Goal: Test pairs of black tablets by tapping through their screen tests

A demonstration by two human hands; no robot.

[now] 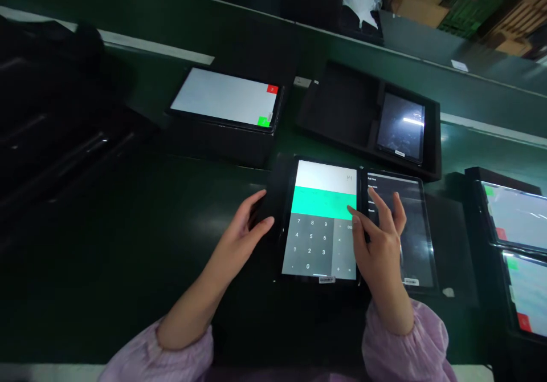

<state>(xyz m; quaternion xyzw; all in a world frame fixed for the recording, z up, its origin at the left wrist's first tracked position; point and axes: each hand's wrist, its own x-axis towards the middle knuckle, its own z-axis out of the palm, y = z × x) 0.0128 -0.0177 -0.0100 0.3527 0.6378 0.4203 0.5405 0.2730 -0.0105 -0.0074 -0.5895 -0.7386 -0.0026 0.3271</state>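
In front of me lies a tablet [318,228] with a calculator on its lit screen, a teal band across the upper part and a barcode label at the bottom edge. My right hand [380,239] is over its right side, index finger at the teal band and the other fingers spread. Under that hand, just to the right, lies a second tablet [416,239] showing a dark menu. My left hand [245,228] is held to the left of the calculator tablet, thumb and fingers apart, with nothing in it.
Farther back, a tablet with a white screen [222,97] rests on a dark box. A black open tray [342,102] holds another tablet [401,125]. Two lit tablets, one a white-screened tablet [519,214], lie at the right edge. Black material [51,114] covers the left. Cardboard boxes [416,5] stand behind.
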